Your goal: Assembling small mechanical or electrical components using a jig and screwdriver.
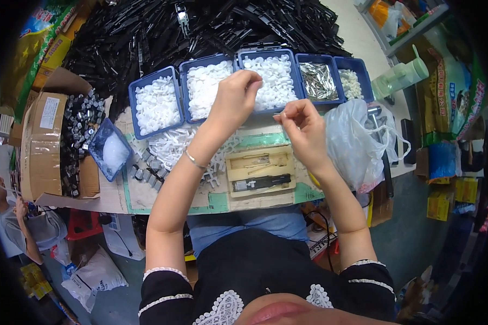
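Observation:
My left hand (236, 93) is over the border between two blue bins, its fingers curled in at the right-hand one. Small white plastic parts fill both the left of these bins (207, 81) and the right one (271, 78). Whatever the left fingers hold, if anything, is hidden. My right hand (307, 132) hangs above the workbench with thumb and fingers pinched; any piece in the pinch is too small to name. Below and between the hands lies a cream-coloured fixture (233, 168) with two recesses. A long black plastic part (263, 182) rests in its nearer recess.
More blue bins hold white caps (158, 105), metal pins (318, 81) and small pale pieces (351, 85). Black strips (211, 27) heap up behind. White branched parts (173, 146), a carton (43, 146), a plastic bag (355, 143) and a green cup (401, 78) stand around.

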Motion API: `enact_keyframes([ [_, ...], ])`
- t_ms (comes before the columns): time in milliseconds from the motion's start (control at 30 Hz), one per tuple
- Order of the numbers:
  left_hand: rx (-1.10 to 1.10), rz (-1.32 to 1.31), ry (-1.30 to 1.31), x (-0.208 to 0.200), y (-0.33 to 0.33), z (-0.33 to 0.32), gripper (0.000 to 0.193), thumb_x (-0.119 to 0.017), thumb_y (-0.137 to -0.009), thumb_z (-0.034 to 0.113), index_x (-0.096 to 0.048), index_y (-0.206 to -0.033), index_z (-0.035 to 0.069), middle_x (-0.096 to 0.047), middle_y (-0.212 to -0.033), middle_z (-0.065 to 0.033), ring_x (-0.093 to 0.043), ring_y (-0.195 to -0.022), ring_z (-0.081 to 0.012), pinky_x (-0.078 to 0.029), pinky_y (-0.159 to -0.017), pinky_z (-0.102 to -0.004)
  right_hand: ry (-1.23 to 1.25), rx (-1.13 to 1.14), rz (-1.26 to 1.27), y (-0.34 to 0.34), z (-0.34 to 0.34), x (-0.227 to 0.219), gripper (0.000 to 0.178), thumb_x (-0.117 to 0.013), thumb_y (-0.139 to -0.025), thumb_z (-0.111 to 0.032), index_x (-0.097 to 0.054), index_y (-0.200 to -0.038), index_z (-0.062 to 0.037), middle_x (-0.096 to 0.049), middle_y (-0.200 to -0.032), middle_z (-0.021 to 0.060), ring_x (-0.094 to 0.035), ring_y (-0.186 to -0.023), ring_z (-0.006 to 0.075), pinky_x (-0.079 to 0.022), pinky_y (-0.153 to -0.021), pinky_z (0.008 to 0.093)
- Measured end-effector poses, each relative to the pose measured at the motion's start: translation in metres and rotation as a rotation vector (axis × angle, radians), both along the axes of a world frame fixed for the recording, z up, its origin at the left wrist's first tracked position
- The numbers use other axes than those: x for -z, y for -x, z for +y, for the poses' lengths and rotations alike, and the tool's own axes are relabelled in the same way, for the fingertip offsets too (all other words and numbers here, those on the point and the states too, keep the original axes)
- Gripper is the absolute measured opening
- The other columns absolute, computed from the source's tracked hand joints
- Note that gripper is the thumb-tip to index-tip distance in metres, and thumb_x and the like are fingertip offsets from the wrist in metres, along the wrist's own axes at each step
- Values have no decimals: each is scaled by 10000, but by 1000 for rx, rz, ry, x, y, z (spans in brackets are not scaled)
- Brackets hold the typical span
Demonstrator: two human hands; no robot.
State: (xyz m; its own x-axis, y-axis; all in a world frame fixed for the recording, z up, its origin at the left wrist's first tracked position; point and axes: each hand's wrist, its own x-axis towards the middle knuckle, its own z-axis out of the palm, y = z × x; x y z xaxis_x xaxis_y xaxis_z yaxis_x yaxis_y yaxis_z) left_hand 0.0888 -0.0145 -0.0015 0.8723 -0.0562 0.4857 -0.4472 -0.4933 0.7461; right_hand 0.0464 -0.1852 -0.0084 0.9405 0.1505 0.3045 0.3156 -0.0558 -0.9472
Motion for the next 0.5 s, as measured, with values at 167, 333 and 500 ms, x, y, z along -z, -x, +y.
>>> enact_keyframes([
  [167, 15, 2, 0, -10, 0, 1, 72, -603, -814, 38, -622, -855, -18, -638, -764, -116, -616, -675, -195, -472, -610, -265, -90, 5, 29, 10, -3, -2, 96, -546, -828, 69, -487, -840, -5, -562, -825, 51, -632, -775, 129, -492, -659, 221],
  [333, -182, -178, -115, -23, 22, 33, 51, -592, -795, -20, -604, -845, -24, -625, -785, -120, -617, -715, -216, -484, -631, -283, -145, 1, 80, 13, -12, 3, 110, -544, -853, 67, -472, -855, -16, -544, -851, 39, -583, -778, 101, -489, -715, 216],
  [500, -492, -26, -459, -23, 41, 130, 95, -601, -792, 12, -635, -871, -29, -645, -860, -136, -640, -765, -247, -506, -672, -297, -171, -40, 92, 16, -9, -2, 110, -558, -841, 71, -473, -843, 1, -556, -855, 51, -594, -790, 109, -493, -718, 222],
])
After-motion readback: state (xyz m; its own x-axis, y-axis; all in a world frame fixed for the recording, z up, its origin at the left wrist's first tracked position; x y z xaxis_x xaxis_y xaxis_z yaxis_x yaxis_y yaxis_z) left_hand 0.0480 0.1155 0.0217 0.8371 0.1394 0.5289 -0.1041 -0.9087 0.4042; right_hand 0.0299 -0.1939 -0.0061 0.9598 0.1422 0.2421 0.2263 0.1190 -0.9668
